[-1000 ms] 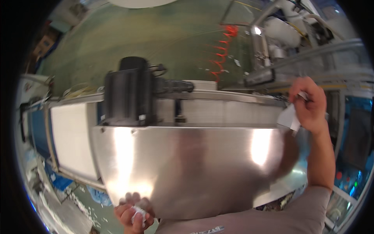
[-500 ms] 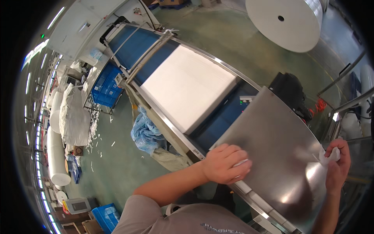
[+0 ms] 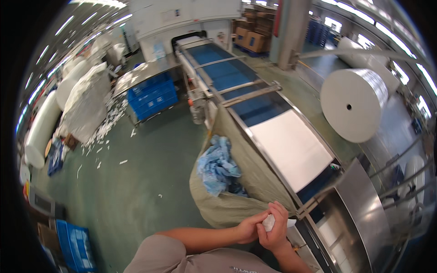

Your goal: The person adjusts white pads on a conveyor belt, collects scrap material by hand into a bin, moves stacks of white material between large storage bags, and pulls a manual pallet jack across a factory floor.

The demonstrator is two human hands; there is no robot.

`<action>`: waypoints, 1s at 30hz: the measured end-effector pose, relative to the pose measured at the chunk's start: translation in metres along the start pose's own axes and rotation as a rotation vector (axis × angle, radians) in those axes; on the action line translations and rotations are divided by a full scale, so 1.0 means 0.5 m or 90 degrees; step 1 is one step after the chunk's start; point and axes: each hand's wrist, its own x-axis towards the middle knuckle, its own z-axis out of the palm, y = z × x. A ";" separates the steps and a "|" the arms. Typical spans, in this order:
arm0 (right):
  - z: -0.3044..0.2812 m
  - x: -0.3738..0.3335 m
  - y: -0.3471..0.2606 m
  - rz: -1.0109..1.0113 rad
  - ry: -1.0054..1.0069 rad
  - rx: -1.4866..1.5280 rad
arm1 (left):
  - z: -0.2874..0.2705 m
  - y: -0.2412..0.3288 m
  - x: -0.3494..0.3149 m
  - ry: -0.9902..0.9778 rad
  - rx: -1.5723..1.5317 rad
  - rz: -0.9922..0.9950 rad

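Observation:
My left hand (image 3: 249, 227) and my right hand (image 3: 276, 230) meet low in the picture, in front of my body. A crumpled white wad (image 3: 269, 222), like paper or thin film, is held between them. Fingers of both hands are curled round it, so most of the wad is hidden. A white scrap (image 3: 291, 223) shows beside the right fingers. Just beyond the hands hangs a large olive-green sack (image 3: 207, 207) with crumpled blue plastic film (image 3: 217, 166) in its mouth. To the right is the conveyor's metal side rail (image 3: 277, 170).
A white sheet stack (image 3: 291, 148) lies on the blue conveyor belt (image 3: 227, 75). Right of my hands is a shiny metal sheet (image 3: 364, 195). A big white roll (image 3: 348, 104) stands at far right. A blue crate (image 3: 152, 98) sits under a table, near white scraps on the floor.
My view has swung left and up. The right hand, with its white piece, has left the metal sheet and joined the left hand over by the sack.

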 end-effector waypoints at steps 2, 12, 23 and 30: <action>0.098 -0.005 -0.048 -0.035 -0.076 -0.020 | -0.037 0.049 -0.120 0.056 -0.016 0.007; 0.590 0.127 -0.284 -0.184 -0.437 0.360 | -0.211 0.236 -0.572 0.306 0.117 0.410; 1.112 0.214 -0.382 0.307 -0.715 0.643 | -0.455 0.419 -0.828 0.748 0.329 0.510; 1.363 0.429 -0.453 0.193 -0.729 0.651 | -0.568 0.754 -0.923 0.505 -0.074 0.453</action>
